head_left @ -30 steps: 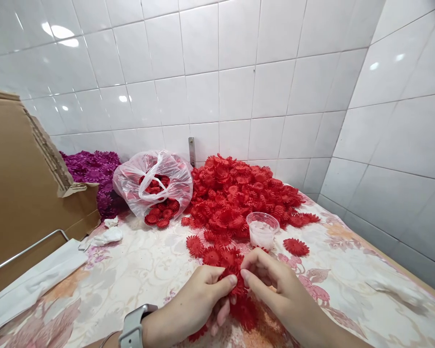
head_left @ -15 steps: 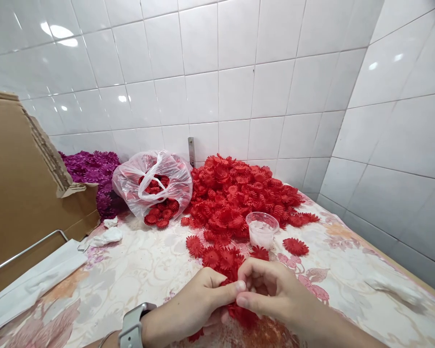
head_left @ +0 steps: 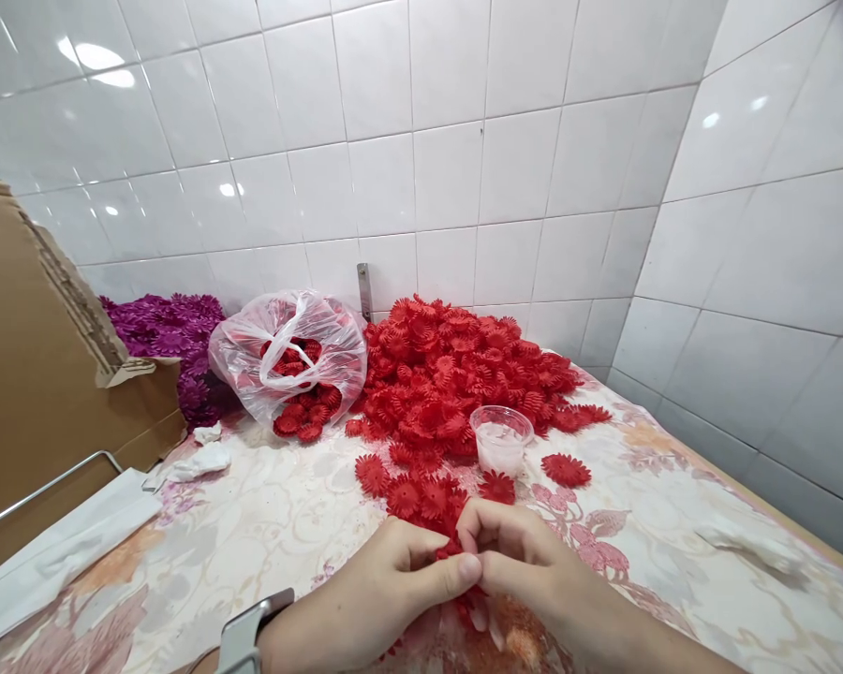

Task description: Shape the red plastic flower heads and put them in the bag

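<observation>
My left hand [head_left: 386, 590] and my right hand [head_left: 526, 566] meet at the bottom centre, fingers pinched together on a red fabric flower [head_left: 456, 552] that is mostly hidden between them. More loose red flowers [head_left: 421, 491] lie on the cloth just beyond my fingers. A big heap of red flowers [head_left: 464, 374] rises against the tiled wall. A small clear plastic cup [head_left: 501, 440] with white contents stands at the heap's near edge. A watch sits on my left wrist.
A clear plastic bag [head_left: 288, 360] of red flowers lies left of the heap. Purple flowers [head_left: 165, 328] pile behind it. A cardboard box [head_left: 35, 374] stands at far left with a metal bar. Crumpled white tissue [head_left: 197, 459] lies on the floral tablecloth [head_left: 674, 534].
My hands have drawn closer together and nearer to me, thumbs now pressed together over the flower. The view has shifted slightly, so everything sits a little further left.
</observation>
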Available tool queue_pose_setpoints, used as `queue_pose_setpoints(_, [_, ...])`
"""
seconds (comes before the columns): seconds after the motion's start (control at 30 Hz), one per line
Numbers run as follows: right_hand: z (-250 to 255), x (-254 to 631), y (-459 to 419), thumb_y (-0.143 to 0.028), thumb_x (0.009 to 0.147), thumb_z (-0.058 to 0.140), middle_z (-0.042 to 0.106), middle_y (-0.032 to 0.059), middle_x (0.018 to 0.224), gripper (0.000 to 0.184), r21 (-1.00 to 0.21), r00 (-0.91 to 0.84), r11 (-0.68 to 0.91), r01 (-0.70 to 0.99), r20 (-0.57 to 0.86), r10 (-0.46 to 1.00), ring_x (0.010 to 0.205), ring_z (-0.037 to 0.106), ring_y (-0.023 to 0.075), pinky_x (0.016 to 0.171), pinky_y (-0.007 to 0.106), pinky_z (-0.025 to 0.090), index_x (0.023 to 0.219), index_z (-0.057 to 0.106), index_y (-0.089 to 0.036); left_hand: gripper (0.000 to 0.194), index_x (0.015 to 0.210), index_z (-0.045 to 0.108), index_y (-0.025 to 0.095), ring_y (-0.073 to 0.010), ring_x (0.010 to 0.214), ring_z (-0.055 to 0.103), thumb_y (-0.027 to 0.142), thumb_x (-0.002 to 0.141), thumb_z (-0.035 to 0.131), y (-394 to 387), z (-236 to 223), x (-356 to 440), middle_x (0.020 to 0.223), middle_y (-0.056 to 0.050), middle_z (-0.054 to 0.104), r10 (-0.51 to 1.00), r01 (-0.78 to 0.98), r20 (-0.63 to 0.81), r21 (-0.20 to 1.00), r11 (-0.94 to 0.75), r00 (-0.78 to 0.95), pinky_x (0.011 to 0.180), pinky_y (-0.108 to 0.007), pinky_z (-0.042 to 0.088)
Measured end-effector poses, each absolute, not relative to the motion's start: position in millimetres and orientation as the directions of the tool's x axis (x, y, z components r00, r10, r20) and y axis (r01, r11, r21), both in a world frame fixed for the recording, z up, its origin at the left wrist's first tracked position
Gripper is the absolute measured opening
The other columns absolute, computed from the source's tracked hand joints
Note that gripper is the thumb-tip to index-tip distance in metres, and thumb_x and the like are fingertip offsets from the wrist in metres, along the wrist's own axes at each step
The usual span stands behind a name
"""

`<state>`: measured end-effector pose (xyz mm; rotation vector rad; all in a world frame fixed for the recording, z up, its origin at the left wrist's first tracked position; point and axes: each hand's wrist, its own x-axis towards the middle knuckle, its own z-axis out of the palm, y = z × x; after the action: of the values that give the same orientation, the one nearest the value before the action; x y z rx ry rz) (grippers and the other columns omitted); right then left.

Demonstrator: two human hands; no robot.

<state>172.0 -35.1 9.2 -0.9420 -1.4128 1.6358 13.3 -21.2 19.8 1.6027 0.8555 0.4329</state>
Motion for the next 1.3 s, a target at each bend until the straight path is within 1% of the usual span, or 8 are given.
queue_pose_setpoints(0.2, [4.8, 163.8, -32.6, -0.027, 0.064, 0.061, 0.057, -0.0027, 0.047, 0.017, -0.911, -0.467, -0.263, -0.318, -0.091, 0.88, 0.042, 0.053, 0.0094, 0.042, 0.019, 0.039, 0.061, 0.047, -0.018, 0.047, 0.057, 0.061, 0.011, -0.0065, 0.034, 0.042, 0.051, 0.077, 0.046, -16.4, 16.4, 15.0, 0.047, -0.001, 0.054, 0.661, 0.168, -0.248, 0.969, 0.183, 0.709, 0.037, -0.018, 0.03])
queue_pose_setpoints(0.37, [2.3, 165.2, -30.0, -0.028, 0.066, 0.053, 0.055, -0.0037, 0.045, 0.013, -0.907, -0.489, -0.286, -0.31, -0.106, 0.866, 0.037, 0.047, 0.0082, 0.041, 0.02, 0.038, 0.064, 0.045, -0.019, 0.043, 0.044, 0.05, 0.014, -0.0106, 0.041, 0.053, 0.044, 0.075, 0.046, -17.4, 17.3, 18.9, 0.044, -0.004, 0.056, 0.656, 0.005, -0.184, 0.964, 0.264, 0.732, 0.046, -0.02, 0.04])
queue_pose_setpoints(0.5, [9.1, 174.7, -30.5, -0.022, 0.071, 0.05, 0.055, -0.0026, 0.058, 0.009, -0.988, -0.459, 0.075, 0.138, 0.003, 0.888, 0.052, 0.052, 0.0124, 0.047, 0.022, 0.036, 0.068, 0.043, -0.021, 0.026, 0.059, 0.056, 0.014, -0.0136, 0.051, 0.057, 0.034, 0.075, 0.049, -22.6, 20.7, 18.9, 0.047, -0.002, 0.058, 0.702, 0.139, -0.262, 0.964, 0.229, 0.662, 0.056, -0.023, 0.045])
queue_pose_setpoints(0.6, [14.9, 178.4, -33.8, -0.015, 0.07, 0.048, 0.052, -0.0019, 0.059, 0.01, -0.779, -0.434, 0.301, 0.549, 0.041, 0.9, 0.055, 0.047, 0.0136, 0.05, 0.023, 0.031, 0.064, 0.042, -0.021, 0.029, 0.065, 0.056, 0.014, -0.0137, 0.053, 0.057, 0.036, 0.079, 0.045, -25.6, 19.0, 18.2, 0.05, -0.001, 0.057, 0.703, 0.239, -0.297, 0.954, 0.183, 0.646, 0.06, -0.026, 0.046])
queue_pose_setpoints(0.73, [17.0, 176.4, -37.1, -0.021, 0.075, 0.046, 0.054, 0.0012, 0.061, 0.019, -0.601, -0.479, 0.409, 0.687, 0.048, 0.876, 0.055, 0.045, 0.0147, 0.051, 0.026, 0.029, 0.059, 0.037, -0.021, 0.033, 0.064, 0.056, 0.014, -0.0139, 0.057, 0.056, 0.038, 0.083, 0.042, -27.2, 14.1, 17.0, 0.057, -0.001, 0.056, 0.711, 0.277, -0.261, 0.956, 0.097, 0.653, 0.063, -0.026, 0.047])
queue_pose_setpoints(0.93, [21.1, 185.6, -29.3, -0.02, 0.083, 0.043, 0.05, -0.002, 0.058, 0.025, -0.752, -0.585, 0.453, 0.478, 0.112, 0.803, 0.055, 0.046, 0.0127, 0.052, 0.024, 0.032, 0.058, 0.038, -0.02, 0.034, 0.07, 0.054, 0.015, -0.013, 0.058, 0.055, 0.038, 0.087, 0.036, -26.3, 18.5, 15.5, 0.059, -0.001, 0.055, 0.646, 0.289, -0.254, 0.956, 0.054, 0.72, 0.064, -0.026, 0.047])
queue_pose_setpoints(1.1, [19.6, 192.5, -23.3, -0.032, 0.082, 0.054, 0.059, -0.0004, 0.064, 0.02, -0.997, -0.64, 0.048, 0.062, -0.003, 0.768, 0.058, 0.056, 0.0127, 0.056, 0.025, 0.042, 0.067, 0.048, -0.019, 0.033, 0.075, 0.057, 0.014, -0.0116, 0.057, 0.056, 0.036, 0.089, 0.036, -25.8, 25.2, 15.2, 0.059, -0.001, 0.058, 0.637, 0.195, -0.181, 0.98, 0.049, 0.75, 0.065, -0.023, 0.047])
queue_pose_setpoints(1.3, [12.8, 191.4, -20.6, -0.029, 0.077, 0.061, 0.065, 0.0004, 0.061, 0.017, -0.949, -0.658, -0.193, -0.248, 0.019, 0.753, 0.05, 0.059, 0.0099, 0.05, 0.021, 0.043, 0.069, 0.052, -0.017, 0.041, 0.069, 0.065, 0.014, -0.0136, 0.069, 0.057, 0.04, 0.088, 0.04, -27.1, 33.4, 10.4, 0.068, -0.003, 0.062, 0.614, 0.077, -0.06, 0.997, 0.0, 0.787, 0.077, -0.024, 0.043])
